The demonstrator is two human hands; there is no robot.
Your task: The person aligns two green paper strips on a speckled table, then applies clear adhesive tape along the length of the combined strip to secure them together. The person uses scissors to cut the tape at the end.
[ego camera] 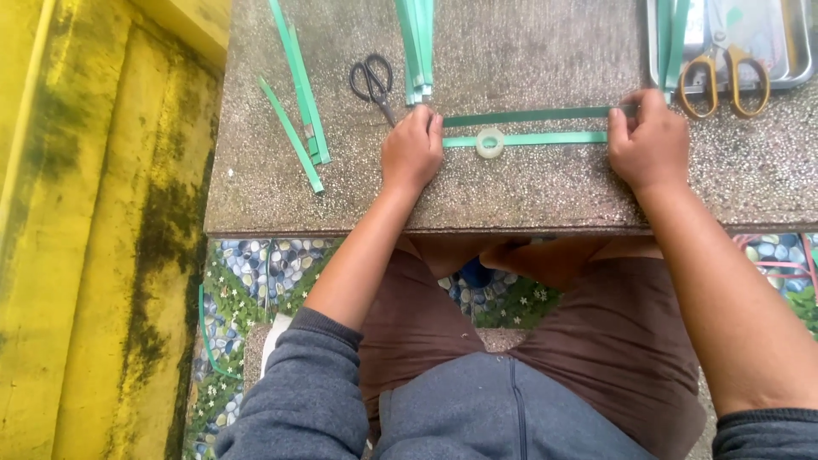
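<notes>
Two green strips lie side by side across the stone table: a darker strip and a lighter strip just below it. My left hand presses down on their left ends with curled fingers. My right hand pinches the right end of the darker strip. A small roll of clear tape rests on the lighter strip, close to my left hand.
Black scissors lie behind my left hand. More green strips lie at the left and a bundle of strips at the back centre. Yellow-handled scissors rest on a metal tray at the back right. A yellow wall stands at the left.
</notes>
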